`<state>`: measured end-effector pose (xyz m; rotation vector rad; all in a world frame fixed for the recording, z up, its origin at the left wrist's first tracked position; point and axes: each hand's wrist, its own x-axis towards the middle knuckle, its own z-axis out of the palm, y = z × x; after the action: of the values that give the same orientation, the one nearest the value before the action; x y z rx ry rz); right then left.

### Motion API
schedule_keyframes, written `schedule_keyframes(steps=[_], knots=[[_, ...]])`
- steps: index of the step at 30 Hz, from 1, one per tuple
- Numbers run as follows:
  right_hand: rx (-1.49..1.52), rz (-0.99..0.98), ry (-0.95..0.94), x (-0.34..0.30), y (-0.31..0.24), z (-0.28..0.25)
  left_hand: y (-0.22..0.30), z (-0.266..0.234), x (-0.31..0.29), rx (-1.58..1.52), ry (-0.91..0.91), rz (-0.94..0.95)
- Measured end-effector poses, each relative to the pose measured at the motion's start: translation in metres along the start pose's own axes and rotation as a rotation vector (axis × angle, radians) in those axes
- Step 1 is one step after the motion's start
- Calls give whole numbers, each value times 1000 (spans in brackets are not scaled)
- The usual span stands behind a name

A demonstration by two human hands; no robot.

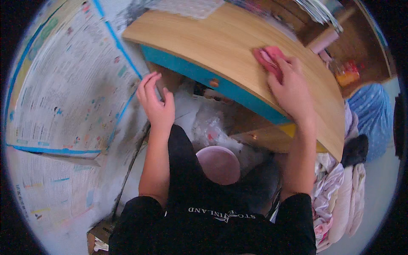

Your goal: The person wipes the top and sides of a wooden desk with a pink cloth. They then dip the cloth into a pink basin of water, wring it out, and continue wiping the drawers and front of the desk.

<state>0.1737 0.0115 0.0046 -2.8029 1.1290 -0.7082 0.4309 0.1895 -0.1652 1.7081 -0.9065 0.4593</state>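
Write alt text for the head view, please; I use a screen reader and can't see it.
Seen from above, a person's right hand presses a pink cloth onto a wooden desk top with a blue drawer front. The left hand hangs open beside the desk, near printed posters on the wall; a pink bowl sits below.

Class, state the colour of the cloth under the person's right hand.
Pink cloth, pressed on the wooden desk top by the right hand; head view.
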Motion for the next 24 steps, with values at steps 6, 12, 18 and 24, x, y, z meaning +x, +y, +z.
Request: schedule_keyframes(steps=[6, 12, 18, 24], knots=[[155, -405, 62, 89, -146, 89, -44, -18, 37, -15, -149, -21], [91, -417, 92, 155, -219, 147, -50, -1, 38, -122, -306, -20], [-2, -379, 83, 157, -237, 152, -39, 17, 29, -94, -342, -49], [203, -353, 53, 121, -226, 132, -82, 45, 12, -5, -447, -71]])
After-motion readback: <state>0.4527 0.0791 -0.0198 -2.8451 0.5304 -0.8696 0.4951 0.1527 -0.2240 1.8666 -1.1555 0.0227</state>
